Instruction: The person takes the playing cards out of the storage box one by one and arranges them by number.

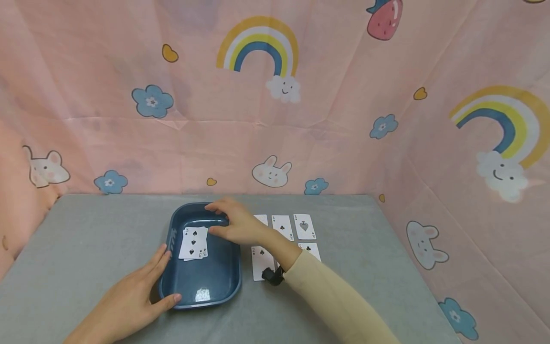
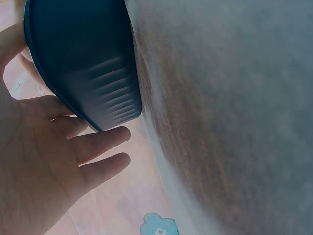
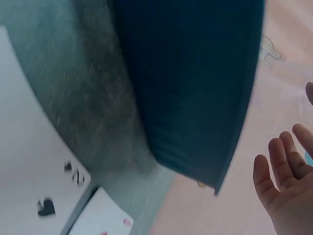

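Note:
A dark blue tray (image 1: 223, 282) sits on the grey table and holds a small pile of playing cards (image 1: 194, 243) with a three of spades on top. My left hand (image 1: 142, 286) lies open against the tray's near left corner, thumb touching the rim. In the left wrist view the straight fingers (image 2: 98, 142) lie beside the tray's outer wall (image 2: 83, 54). My right hand (image 1: 232, 222) hovers open over the tray's far right part, holding nothing. The right wrist view shows its fingers (image 3: 281, 181) spread beyond the tray's wall (image 3: 190, 88).
Several playing cards (image 1: 283, 227) lie face up in rows on the table right of the tray, partly hidden by my right forearm; one card (image 3: 29, 166) shows in the right wrist view. Pink patterned cloth walls (image 1: 275, 95) close in the back and both sides.

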`<state>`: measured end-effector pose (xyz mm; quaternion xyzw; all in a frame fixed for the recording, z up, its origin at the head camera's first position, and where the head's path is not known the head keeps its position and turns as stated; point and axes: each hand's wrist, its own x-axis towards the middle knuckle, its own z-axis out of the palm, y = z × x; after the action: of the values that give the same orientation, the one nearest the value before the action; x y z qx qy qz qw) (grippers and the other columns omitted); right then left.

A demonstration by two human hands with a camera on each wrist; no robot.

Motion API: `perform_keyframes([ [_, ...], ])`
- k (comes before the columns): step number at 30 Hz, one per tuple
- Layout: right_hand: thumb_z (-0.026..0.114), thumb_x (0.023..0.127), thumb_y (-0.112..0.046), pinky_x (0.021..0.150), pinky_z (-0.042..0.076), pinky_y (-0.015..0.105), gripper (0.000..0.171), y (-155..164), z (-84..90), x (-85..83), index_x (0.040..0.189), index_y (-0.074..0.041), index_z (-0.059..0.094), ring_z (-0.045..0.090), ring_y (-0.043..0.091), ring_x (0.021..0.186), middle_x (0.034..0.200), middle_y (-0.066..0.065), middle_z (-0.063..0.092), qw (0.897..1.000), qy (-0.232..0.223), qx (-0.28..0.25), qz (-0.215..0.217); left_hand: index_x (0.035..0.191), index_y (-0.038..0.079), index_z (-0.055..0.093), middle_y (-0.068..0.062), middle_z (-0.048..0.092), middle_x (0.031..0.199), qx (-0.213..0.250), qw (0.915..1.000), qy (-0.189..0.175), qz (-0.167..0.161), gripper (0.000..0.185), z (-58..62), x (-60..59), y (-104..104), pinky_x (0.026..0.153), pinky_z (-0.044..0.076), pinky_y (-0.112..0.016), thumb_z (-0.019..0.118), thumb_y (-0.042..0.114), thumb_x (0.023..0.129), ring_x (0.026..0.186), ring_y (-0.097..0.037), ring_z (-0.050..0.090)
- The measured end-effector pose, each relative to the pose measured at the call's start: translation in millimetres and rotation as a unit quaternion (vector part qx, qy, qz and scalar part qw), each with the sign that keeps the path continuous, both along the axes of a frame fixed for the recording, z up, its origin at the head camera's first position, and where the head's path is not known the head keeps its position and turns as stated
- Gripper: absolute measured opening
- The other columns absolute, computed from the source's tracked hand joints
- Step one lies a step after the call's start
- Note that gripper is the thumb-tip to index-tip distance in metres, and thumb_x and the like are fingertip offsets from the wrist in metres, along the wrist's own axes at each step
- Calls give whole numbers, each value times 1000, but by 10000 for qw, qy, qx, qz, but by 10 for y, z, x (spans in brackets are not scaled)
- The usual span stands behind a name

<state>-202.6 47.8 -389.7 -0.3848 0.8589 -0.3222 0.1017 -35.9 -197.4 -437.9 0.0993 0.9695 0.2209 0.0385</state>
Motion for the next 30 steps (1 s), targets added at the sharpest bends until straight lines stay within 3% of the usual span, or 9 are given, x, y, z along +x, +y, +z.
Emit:
perform_keyframes([
  [5, 73, 97, -24, 104, 49, 30, 55, -139, -64, 4, 148, -7, 58, 59, 25, 128, 142, 7, 59, 9999, -5, 119, 42, 158, -4, 41, -24, 33, 166, -5, 10000, 0, -26, 112, -13, 2, -2, 94, 53, -66, 65, 78, 86, 131, -49, 57],
  [13, 71, 99, -30, 106, 48, 28, 58, -336, -147, -11, 151, -9, 56, 56, 16, 132, 146, 6, 56, 9988, -240, 430, -53, 158, -4, 41, -24, 32, 166, 107, 9998, 114, -104, 108, -26, -3, -36, 95, 52, -66, 66, 75, 88, 132, -48, 57],
  [18, 72, 98, -33, 113, 43, 37, 61, -458, -236, -37, 151, -9, 56, 49, 20, 140, 152, 9, 53, 9975, -261, 620, -193, 158, -3, 41, -23, 33, 166, 119, 9996, 199, -131, 107, -20, -8, -42, 95, 52, -66, 65, 75, 89, 131, -48, 58],
  [23, 76, 94, -41, 117, 38, 44, 68, -549, -313, -46, 152, -11, 56, 43, 24, 144, 157, 8, 50, 9928, -78, 1156, -295, 158, -2, 42, -22, 34, 166, 104, 9997, 194, -130, 107, -15, -13, -34, 94, 53, -65, 65, 76, 88, 132, -47, 57],
  [30, 81, 87, -49, 112, 40, 40, 79, -645, -415, -71, 152, -10, 56, 46, 22, 137, 155, 7, 51, 9824, 162, 1838, -277, 158, -3, 42, -23, 34, 166, 74, 9997, 186, -123, 108, -17, -9, -39, 95, 52, -66, 64, 76, 88, 132, -47, 57],
])
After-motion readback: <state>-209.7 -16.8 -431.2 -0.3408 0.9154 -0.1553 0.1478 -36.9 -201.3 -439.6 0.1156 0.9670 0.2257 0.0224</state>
